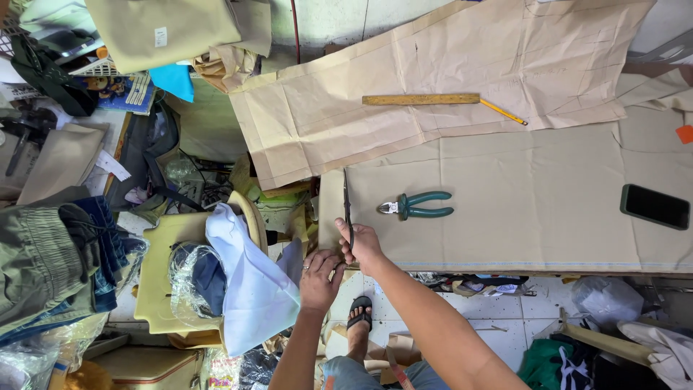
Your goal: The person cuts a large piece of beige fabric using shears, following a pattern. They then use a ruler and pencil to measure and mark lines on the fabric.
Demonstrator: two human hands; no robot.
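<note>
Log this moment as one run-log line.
right hand: grips scissors, blades on tan cloth | left hand: at cloth edge | pliers, phone: on cloth

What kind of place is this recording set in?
Most likely a small tailoring or sewing workshop. Brown pattern paper with a wooden ruler and pencil lies over beige fabric on the worktable; the right hand holds scissors, and clothing is piled around.
</note>
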